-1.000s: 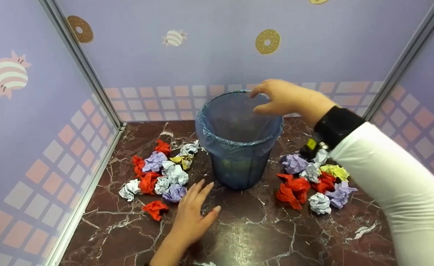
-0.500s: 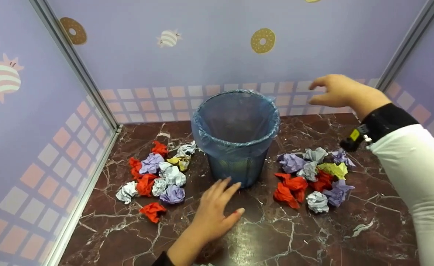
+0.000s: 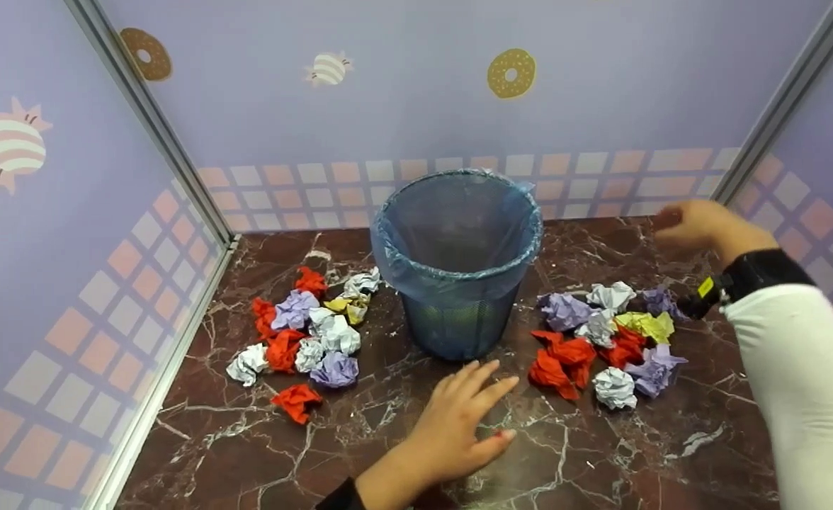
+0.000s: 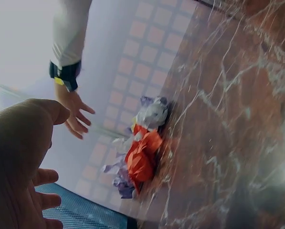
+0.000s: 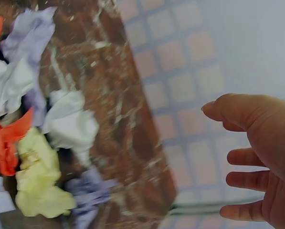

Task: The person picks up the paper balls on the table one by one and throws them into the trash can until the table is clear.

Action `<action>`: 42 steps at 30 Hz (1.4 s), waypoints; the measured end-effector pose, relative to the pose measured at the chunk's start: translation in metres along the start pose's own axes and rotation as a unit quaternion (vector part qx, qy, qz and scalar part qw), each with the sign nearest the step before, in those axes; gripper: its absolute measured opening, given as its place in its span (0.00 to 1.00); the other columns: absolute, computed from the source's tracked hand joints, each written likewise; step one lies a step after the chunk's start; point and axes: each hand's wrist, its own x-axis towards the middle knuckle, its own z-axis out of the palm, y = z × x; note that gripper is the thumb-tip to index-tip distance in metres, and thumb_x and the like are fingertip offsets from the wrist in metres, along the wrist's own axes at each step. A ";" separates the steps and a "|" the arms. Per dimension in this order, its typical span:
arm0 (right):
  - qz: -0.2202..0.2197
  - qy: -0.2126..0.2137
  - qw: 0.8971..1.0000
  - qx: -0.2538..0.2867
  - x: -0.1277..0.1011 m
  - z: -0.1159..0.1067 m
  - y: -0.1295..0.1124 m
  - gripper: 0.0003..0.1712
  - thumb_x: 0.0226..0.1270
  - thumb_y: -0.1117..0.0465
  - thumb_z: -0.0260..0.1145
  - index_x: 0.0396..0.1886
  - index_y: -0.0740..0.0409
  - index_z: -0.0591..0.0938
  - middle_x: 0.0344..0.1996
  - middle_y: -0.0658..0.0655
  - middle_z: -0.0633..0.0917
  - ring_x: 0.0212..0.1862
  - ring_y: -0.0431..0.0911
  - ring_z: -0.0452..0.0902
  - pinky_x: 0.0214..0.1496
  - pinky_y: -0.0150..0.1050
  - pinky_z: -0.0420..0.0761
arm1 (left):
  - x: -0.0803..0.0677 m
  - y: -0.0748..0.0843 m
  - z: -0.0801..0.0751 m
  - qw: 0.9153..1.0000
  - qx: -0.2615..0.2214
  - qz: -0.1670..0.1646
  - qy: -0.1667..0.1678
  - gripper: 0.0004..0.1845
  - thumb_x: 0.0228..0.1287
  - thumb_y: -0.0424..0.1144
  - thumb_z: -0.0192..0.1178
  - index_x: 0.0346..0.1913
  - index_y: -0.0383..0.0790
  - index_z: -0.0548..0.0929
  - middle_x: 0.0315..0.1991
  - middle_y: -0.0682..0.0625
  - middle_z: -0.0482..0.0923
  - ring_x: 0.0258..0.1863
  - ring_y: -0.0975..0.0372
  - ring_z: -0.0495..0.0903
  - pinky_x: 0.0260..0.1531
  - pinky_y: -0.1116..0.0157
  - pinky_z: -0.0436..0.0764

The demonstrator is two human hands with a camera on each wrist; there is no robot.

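Observation:
A dark mesh bin [image 3: 459,322] with a translucent blue liner [image 3: 452,265] over its rim stands at the middle back. My left hand [image 3: 452,428] hovers in front of the bin, fingers spread and nothing in it. To the right of the bin, my right hand [image 3: 703,225] is in the air behind the right-hand pile, slightly blurred; the right wrist view shows its fingers apart and holding nothing. That pile has crumpled paper balls: red [image 3: 562,365], white [image 3: 613,388], purple [image 3: 565,312] and yellow [image 3: 644,327]. Some yellow shows faintly through the bin's side.
On the left lies a second pile of crumpled paper, with a red ball [image 3: 296,402] nearest me and a white ball [image 3: 248,364] at its left edge. Patterned lilac walls [image 3: 416,92] close in the dark red marbled tabletop [image 3: 225,453] at back and sides.
My right hand has moved from over the bin out to the right, then lower behind the right pile. My left hand has shifted right, from beside the left pile to in front of the bin.

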 end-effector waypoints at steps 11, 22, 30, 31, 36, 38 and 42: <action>-0.004 0.068 0.998 -0.010 0.014 0.076 0.060 0.42 0.63 0.47 0.65 0.64 0.74 0.67 0.57 0.80 0.72 0.57 0.74 0.67 0.61 0.67 0.65 | -0.012 -0.001 0.014 1.000 -0.016 -0.001 -0.004 0.36 0.61 0.61 0.58 0.72 0.66 0.61 0.74 0.55 0.58 0.71 0.50 0.61 0.61 0.43 0.67; 0.036 0.047 0.998 -0.025 0.020 0.117 0.087 0.43 0.68 0.46 0.59 0.69 0.75 0.61 0.57 0.83 0.70 0.58 0.76 0.65 0.60 0.68 0.66 | -0.018 -0.002 0.020 1.000 -0.027 -0.003 -0.005 0.35 0.61 0.60 0.59 0.72 0.66 0.63 0.73 0.56 0.59 0.71 0.51 0.61 0.61 0.43 0.68; 0.036 0.054 0.998 -0.026 0.020 0.126 0.090 0.30 0.64 0.53 0.60 0.55 0.76 0.75 0.47 0.78 0.78 0.46 0.69 0.75 0.47 0.61 0.76 | -0.019 -0.003 0.021 1.000 -0.031 -0.002 -0.006 0.34 0.62 0.62 0.57 0.72 0.67 0.62 0.73 0.56 0.59 0.71 0.51 0.61 0.61 0.43 0.68; 0.037 0.053 0.998 -0.025 0.019 0.127 0.090 0.29 0.64 0.54 0.61 0.54 0.76 0.76 0.45 0.77 0.79 0.43 0.67 0.76 0.44 0.59 0.77 | -0.019 -0.003 0.021 0.999 -0.032 -0.003 -0.006 0.34 0.62 0.62 0.57 0.72 0.67 0.62 0.73 0.56 0.59 0.71 0.51 0.61 0.61 0.43 0.68; 0.048 0.041 0.998 0.001 0.017 0.131 0.094 0.28 0.62 0.56 0.62 0.52 0.77 0.73 0.41 0.75 0.79 0.35 0.59 0.77 0.34 0.49 0.79 | -0.021 -0.004 0.021 1.000 -0.028 -0.002 0.001 0.34 0.62 0.62 0.57 0.72 0.66 0.63 0.72 0.55 0.61 0.70 0.51 0.62 0.60 0.44 0.68; 0.051 0.036 0.998 0.017 0.015 0.133 0.096 0.25 0.61 0.57 0.62 0.48 0.75 0.73 0.37 0.72 0.79 0.32 0.56 0.77 0.30 0.45 0.78 | -0.021 -0.004 0.021 1.000 -0.026 -0.002 0.002 0.34 0.62 0.62 0.57 0.71 0.65 0.64 0.72 0.54 0.61 0.70 0.51 0.62 0.60 0.43 0.69; 0.050 0.022 0.998 0.038 0.014 0.138 0.100 0.15 0.59 0.59 0.61 0.38 0.68 0.73 0.27 0.62 0.77 0.24 0.50 0.75 0.24 0.41 0.75 | -0.022 -0.004 0.021 1.000 -0.026 -0.005 0.000 0.34 0.62 0.62 0.57 0.71 0.66 0.63 0.72 0.54 0.61 0.70 0.51 0.62 0.60 0.43 0.68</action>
